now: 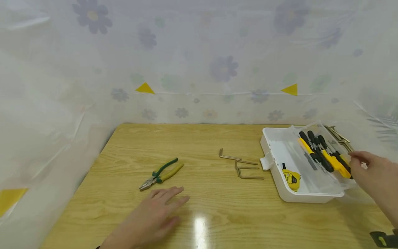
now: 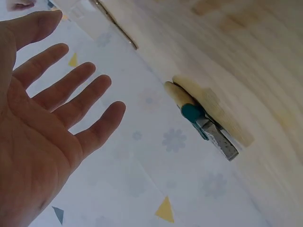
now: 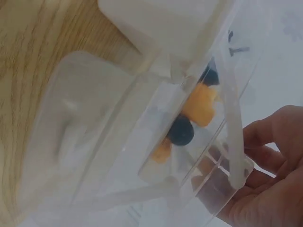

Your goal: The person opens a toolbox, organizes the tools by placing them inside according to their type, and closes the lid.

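At the right, my right hand (image 1: pixel 373 173) pinches the edge of a clear plastic lid (image 3: pixel 220 187) on a white toolbox (image 1: pixel 311 197). Screwdrivers (image 1: pixel 323 159) with black and yellow handles show at the clear plastic. A yellow tape measure (image 1: pixel 291 180) lies in the box's left part. My left hand (image 1: pixel 152 218) hovers over the table's front, fingers spread and holding nothing. Just beyond it lie pliers (image 1: pixel 161 174) with green and yellow handles, tips toward the left. In the left wrist view, the palm and the pliers (image 2: pixel 208 123) stand apart.
Several brass-coloured hex keys (image 1: pixel 250 178) lie on the wooden table (image 1: pixel 202 138) left of the toolbox. More hex keys (image 1: pixel 339 135) show at the box's far right. A white latch (image 1: pixel 267 162) juts from the box's left side. Flowered sheeting (image 1: pixel 199 62) hangs behind.
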The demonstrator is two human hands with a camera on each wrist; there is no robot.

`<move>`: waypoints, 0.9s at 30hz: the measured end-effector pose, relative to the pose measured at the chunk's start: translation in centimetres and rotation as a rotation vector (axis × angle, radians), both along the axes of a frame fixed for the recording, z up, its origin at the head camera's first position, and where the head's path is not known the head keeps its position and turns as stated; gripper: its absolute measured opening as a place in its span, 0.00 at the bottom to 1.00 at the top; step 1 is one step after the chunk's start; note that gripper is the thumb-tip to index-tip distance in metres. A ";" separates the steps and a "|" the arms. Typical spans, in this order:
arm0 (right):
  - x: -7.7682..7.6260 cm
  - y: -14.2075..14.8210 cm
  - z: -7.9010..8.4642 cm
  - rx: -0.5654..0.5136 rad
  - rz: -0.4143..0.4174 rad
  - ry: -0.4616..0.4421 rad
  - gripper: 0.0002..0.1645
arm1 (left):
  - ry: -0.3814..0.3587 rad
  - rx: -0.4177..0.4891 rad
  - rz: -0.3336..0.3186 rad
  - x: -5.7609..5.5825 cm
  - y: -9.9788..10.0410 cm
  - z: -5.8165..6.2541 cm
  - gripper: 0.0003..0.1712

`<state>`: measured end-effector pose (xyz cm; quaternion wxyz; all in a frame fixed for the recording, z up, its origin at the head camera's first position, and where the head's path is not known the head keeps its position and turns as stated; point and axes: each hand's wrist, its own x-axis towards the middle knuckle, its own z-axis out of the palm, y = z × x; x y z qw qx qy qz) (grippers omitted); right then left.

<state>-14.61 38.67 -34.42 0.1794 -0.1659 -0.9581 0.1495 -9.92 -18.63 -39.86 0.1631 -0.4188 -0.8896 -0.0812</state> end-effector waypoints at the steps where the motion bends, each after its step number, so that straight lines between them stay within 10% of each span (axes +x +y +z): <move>1: 0.2 -0.3 0.0 0.026 0.018 0.004 0.24 | 0.004 0.000 0.009 0.0 -0.1 -0.1 0.33; 14: 1.1 -12.3 -2.4 0.187 0.602 0.433 0.13 | 0.047 0.010 0.032 0.1 -0.8 -0.4 0.35; 20: 0.9 -19.5 -1.9 0.234 0.804 -0.008 0.21 | 0.031 0.020 0.008 0.1 -0.7 -0.4 0.34; 27: -2.3 -23.3 -2.0 0.223 0.810 -0.406 0.34 | 0.022 0.025 0.010 0.0 -0.9 -0.4 0.35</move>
